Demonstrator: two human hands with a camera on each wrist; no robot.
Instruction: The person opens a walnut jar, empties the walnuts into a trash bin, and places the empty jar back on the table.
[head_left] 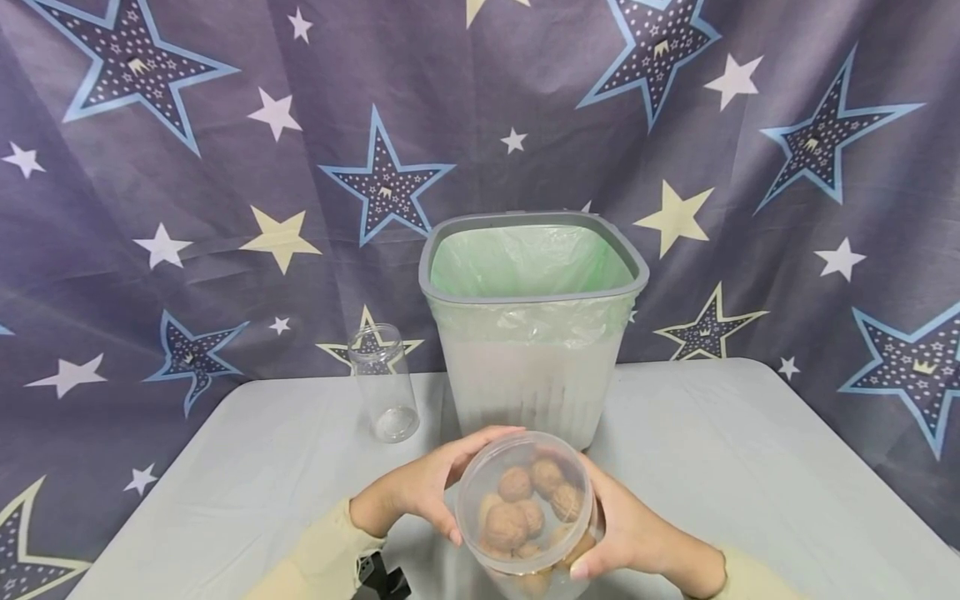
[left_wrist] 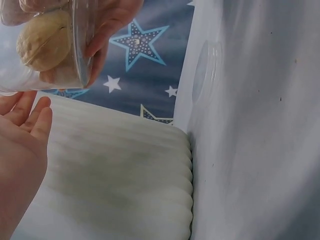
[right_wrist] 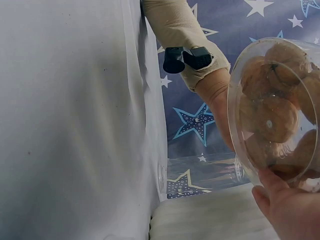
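Over the desk [head_left: 720, 458], toward its near edge, the left hand [head_left: 427, 483] and the right hand [head_left: 630, 529] hold with curved fingers 1 clear jar [head_left: 483, 479] of walnuts [head_left: 506, 525]. Beyond, near the far edge, stand 1 lined bin [head_left: 525, 383] and, to its left, 1 glass container [head_left: 384, 383].

Walnuts [head_left: 506, 527] lie in a jar [head_left: 470, 493] between left hand [head_left: 435, 482] and right hand [head_left: 626, 525]; behind, on a table [head_left: 750, 467], stand a bin [head_left: 525, 367] and, to its left, a glass [head_left: 385, 383].

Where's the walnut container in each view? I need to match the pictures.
Head: walnut container, low, just right of centre.
Left wrist: top left corner, partly cut off.
Right wrist: right edge, partly cut off.
Shared landmark: pale bin; head, near centre; left wrist, lower left; right wrist, bottom.
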